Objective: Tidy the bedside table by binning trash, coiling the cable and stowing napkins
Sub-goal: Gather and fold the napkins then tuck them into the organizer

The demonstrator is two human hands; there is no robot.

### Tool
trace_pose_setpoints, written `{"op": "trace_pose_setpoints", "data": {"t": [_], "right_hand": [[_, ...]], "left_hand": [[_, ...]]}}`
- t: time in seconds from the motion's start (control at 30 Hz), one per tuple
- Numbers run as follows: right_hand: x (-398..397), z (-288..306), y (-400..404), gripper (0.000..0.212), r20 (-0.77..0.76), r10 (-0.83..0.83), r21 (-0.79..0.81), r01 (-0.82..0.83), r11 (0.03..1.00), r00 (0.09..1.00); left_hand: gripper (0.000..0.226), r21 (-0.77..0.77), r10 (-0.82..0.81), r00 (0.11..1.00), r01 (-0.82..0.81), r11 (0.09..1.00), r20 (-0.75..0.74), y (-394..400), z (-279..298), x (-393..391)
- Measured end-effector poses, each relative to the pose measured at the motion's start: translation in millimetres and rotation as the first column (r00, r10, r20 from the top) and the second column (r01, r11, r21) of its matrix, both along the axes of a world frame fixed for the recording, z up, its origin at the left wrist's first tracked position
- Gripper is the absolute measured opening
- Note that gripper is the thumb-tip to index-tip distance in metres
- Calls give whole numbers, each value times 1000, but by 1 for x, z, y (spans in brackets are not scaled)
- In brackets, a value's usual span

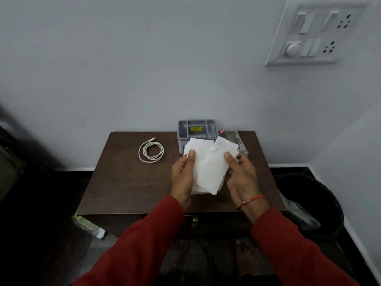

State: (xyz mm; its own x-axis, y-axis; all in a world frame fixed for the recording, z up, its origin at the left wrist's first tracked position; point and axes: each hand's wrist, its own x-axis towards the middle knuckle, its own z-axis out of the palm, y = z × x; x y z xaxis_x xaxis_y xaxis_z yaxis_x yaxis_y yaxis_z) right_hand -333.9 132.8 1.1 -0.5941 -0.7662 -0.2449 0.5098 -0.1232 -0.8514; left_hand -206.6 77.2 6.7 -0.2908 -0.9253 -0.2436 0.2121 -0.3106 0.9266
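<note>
Napkins (208,166) in both hands, organizer (196,131) behind

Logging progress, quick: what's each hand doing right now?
Left hand: closed on the napkins.
Right hand: thumb on the same napkins, fingers loosely open.

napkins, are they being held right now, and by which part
Yes: the white napkins are held in both hands, left hand on their left edge, right hand on their right edge.
</note>
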Motion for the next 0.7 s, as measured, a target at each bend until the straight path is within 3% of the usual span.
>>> {"op": "trace_pose_setpoints", "data": {"t": [0.23,0.47,0.57,0.7], "right_hand": [[-12,7,-5,23,-116,-38,152,55,987,993],[-39,36,-48,16,-295,211,284,-125,951,932],[-61,47,-74,16,-523,257,370,-55,927,813],[-85,64,-105,23,-788,361,482,135,866,499]], "left_hand": [[29,48,50,999,-50,998,-11,-11,5,3],[21,67,72,997,-75,995,40,-20,-2,-1],[17,51,86,996,-87,995,31,-26,0,2],[16,63,81,997,-81,995,12,-31,4,10]]}}
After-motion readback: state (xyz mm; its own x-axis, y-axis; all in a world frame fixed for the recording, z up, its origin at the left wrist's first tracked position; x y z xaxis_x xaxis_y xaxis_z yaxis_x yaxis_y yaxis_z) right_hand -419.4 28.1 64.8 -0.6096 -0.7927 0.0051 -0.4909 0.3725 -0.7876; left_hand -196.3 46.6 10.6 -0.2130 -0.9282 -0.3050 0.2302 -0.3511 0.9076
